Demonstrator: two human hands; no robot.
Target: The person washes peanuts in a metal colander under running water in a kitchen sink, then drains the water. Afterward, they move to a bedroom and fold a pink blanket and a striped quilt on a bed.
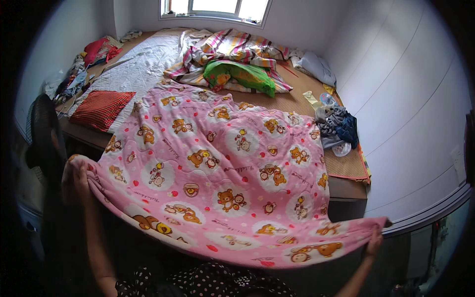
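Note:
A pink blanket [232, 168] printed with brown bears in white ovals stretches from the bed toward me. Its far part lies on the bed, while its near edge hangs in the air between my hands and sags in the middle. At the near left corner, my left hand [81, 180] is closed round the blanket's edge. Wide apart from it, my right hand [374, 242] grips the near right corner, whose tip sticks out past the fingers. Both arms are spread out.
On the bed [346, 166] lie a red patterned pillow [101, 110], a green pillow [240, 75], a striped quilt [237, 44], a white sheet [143, 62] and dark clothes [339, 123]. A black fan [44, 128] stands left. White panels [410, 99] rise at right, below the window [215, 7] level.

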